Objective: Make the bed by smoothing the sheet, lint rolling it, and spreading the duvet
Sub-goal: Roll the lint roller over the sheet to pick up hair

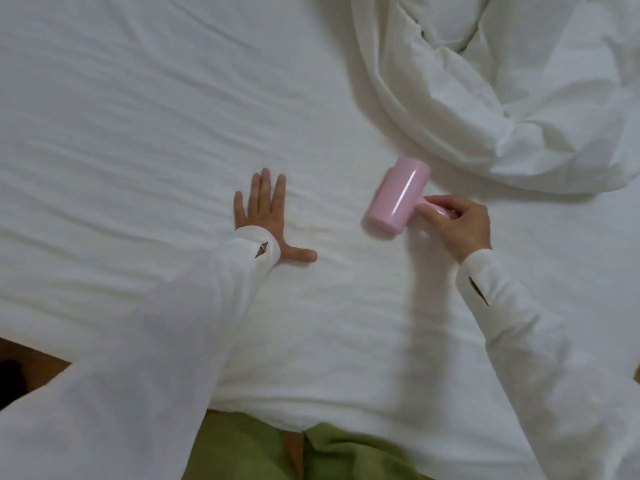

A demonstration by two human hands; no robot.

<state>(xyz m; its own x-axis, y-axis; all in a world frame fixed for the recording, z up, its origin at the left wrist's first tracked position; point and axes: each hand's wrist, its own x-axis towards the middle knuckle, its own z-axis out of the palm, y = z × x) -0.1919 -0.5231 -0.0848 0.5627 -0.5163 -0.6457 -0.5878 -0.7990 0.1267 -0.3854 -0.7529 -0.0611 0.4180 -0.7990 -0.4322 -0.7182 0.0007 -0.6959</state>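
Head view
Sheet [138,116]: white, rippled with shallow creases, covering the bed.
Left hand [266,216]: flat on the sheet, fingers straight and spread.
Right hand [457,225]: gripping the roller's handle.
Lint roller [398,199]: pink, glossy drum lying on the sheet between the hands.
Duvet [502,98]: white, bunched at the upper right, just beyond the roller.

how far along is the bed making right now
Roughly mid-job. Smoothing looks only partly done: the sheet shows ripples, and the left hand lies flat on it. Lint rolling is in hand: the right hand grips the pink lint roller by its handle, with its pink cover apparently on. Left to do: the duvet sits bunched at the upper right, not yet spread.
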